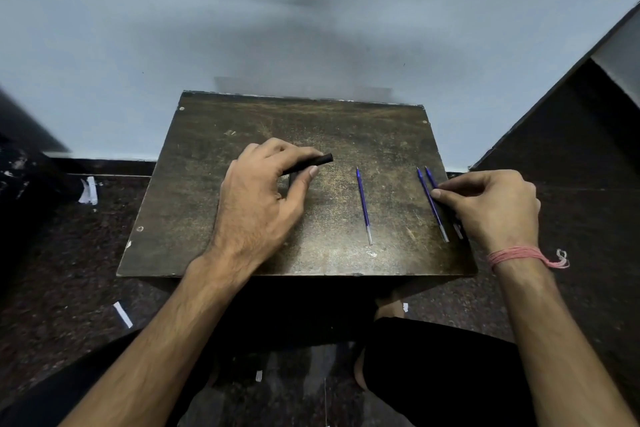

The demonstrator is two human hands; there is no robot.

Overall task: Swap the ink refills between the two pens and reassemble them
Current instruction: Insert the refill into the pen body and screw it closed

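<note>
A small worn wooden table (214,246) carries the pen parts. My left hand (256,198) grips a black pen barrel (320,160) between thumb and fingers, its end pointing right just above the tabletop. A loose blue refill (363,207) lies alone right of the middle. A second blue refill (433,207) lies near the right edge. Beside it, my right hand (491,207) pinches a third blue-tipped piece (430,177) at the table's right edge; its lower part looks dark and is mostly hidden by my fingers.
The table stands against a pale blue wall (311,28) on a dark speckled floor. White paper scraps (123,314) lie on the floor to the left. A dark slanted panel (571,122) rises on the right. My knees are under the table's near edge.
</note>
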